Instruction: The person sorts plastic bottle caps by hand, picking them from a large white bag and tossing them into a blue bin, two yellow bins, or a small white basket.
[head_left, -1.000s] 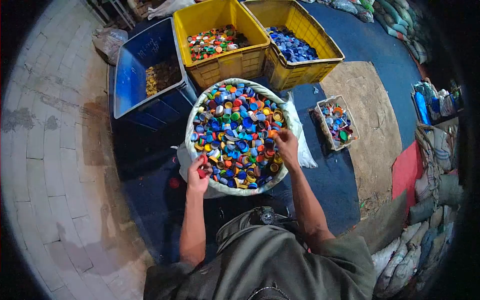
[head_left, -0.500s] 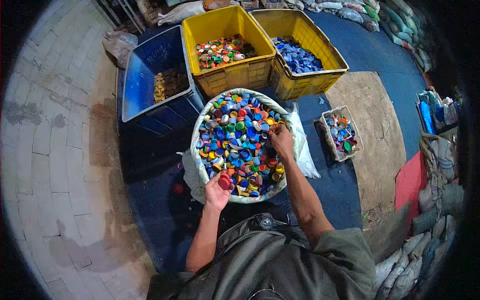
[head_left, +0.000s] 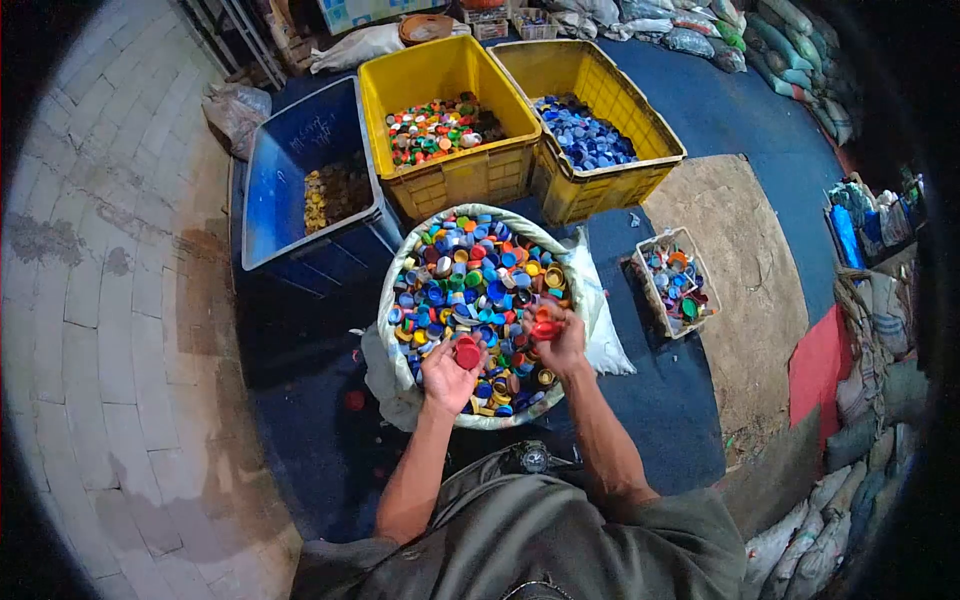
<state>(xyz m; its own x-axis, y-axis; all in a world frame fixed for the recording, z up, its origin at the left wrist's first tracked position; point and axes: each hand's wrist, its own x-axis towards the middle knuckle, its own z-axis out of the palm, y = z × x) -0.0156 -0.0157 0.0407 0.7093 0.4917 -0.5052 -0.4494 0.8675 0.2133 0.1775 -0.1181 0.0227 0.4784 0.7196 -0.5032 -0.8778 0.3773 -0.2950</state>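
A round sack [head_left: 392, 300] with a rolled pale rim stands in front of me, full of bottle caps [head_left: 495, 290] in many colours. Over its near part, my left hand [head_left: 450, 380] is turned palm up, its fingers curled round a red cap [head_left: 467, 352]. To the right of it my right hand [head_left: 561, 343] holds red caps [head_left: 545, 330] at its fingers, also above the sack. The two hands are apart.
Behind the sack stand a blue bin [head_left: 330, 245] and two yellow bins, one [head_left: 460, 175] with mixed caps, the other [head_left: 590, 195] with blue caps. A small white basket [head_left: 690, 325] of caps is at the right. Filled sacks [head_left: 805, 530] lie farther right.
My right hand has come back towards me from the caps and now shows red caps. My left hand has moved slightly right with its red cap. The whole view has shifted a little.
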